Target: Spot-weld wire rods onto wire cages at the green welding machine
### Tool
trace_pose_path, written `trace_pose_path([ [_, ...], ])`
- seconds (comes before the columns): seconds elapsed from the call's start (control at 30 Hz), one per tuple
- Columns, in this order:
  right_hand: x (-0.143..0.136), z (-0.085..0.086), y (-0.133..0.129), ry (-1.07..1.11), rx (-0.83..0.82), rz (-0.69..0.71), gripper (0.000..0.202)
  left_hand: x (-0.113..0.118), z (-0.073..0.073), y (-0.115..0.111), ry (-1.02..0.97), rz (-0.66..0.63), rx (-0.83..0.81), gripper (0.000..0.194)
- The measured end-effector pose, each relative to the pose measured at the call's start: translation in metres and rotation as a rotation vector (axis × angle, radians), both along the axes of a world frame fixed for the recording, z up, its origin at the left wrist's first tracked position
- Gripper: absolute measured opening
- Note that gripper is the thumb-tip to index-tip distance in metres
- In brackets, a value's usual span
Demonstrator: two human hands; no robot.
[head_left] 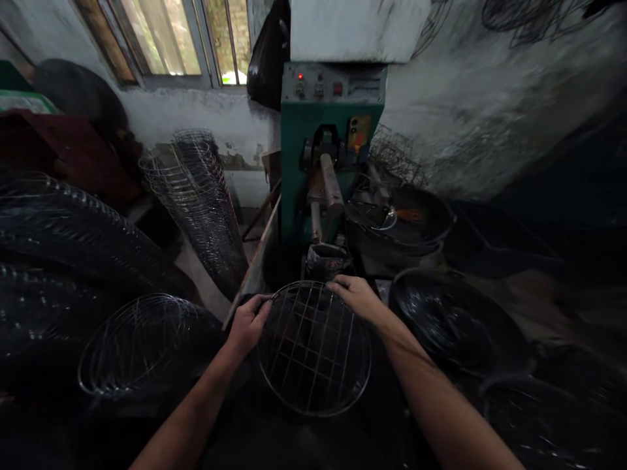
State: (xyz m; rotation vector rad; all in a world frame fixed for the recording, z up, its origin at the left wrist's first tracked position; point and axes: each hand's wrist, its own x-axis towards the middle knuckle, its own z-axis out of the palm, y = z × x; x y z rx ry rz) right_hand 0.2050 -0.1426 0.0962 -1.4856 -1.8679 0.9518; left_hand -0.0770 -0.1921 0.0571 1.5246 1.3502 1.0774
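Between my hands is a round wire rack [313,349], a thin metal ring with a grid of crossing wires. My left hand [249,320] pinches its rim at the upper left, the thumb lying along the top. At the upper right of the rim, my right hand [350,294] grips with thumb and fingers. The rack's far edge is just in front of a green machine [296,143] with a control panel, a red light and thick metal electrode arms [332,186].
Tall stacks of round wire racks [196,196] lean at the left, and loose wire rings [142,343] lie nearer me. Dark basins [460,323] holding wire parts stand at the right. A black bag [268,59] hangs beside the machine, below the window's right side.
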Motion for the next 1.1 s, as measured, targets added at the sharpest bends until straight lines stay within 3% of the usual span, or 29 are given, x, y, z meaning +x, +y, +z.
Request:
trace_pose_path([
  [0.13,0.0,-0.007,-0.002,0.132,-0.066,-0.058,0.042,-0.001,0.002,0.001,0.117,-0.019,0.083,0.033],
  [0.37,-0.007,-0.016,-0.002,0.459,-0.293,-0.17,0.048,-0.001,0.004,0.011,0.626,-0.046,0.314,0.029],
  [0.6,-0.012,-0.021,0.003,0.532,-0.347,-0.225,0.051,0.015,0.023,0.015,1.006,-0.009,0.422,0.033],
  [0.8,-0.011,-0.021,0.0,0.525,-0.302,-0.179,0.047,0.031,0.024,0.028,1.005,-0.364,0.562,0.048],
  [1.1,-0.008,-0.024,0.001,0.537,-0.311,-0.179,0.047,0.049,0.023,0.025,0.891,-0.318,0.545,0.079],
])
